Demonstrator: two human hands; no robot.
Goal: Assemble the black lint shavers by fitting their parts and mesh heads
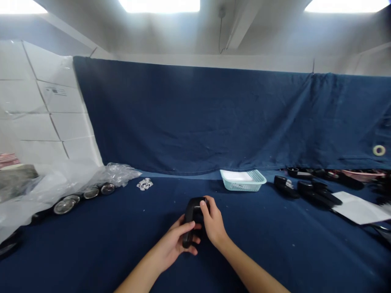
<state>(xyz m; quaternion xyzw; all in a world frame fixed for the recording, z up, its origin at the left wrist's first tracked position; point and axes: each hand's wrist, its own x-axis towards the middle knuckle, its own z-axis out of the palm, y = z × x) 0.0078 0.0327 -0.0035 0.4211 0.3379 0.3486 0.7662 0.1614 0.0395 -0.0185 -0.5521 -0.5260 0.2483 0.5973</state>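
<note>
In the middle of the head view, a black curved plastic piece (190,217), hooked at its top, is held above the blue table. My left hand (175,244) is closed around its long lower part, thumb on the near face and fingers behind. The upper bend at the right is gripped by my right hand (214,221), with its thumb on top. What kind of thing the black piece is cannot be made out, and my fingers hide part of it.
A light green basket (244,187) with something white inside stands beyond my hands. Small black-and-white pieces (144,184) lie left of it. Round metal-rimmed parts (64,206) and clear plastic wrap (119,173) line the left. Black parts (317,193) and white paper (360,207) lie right.
</note>
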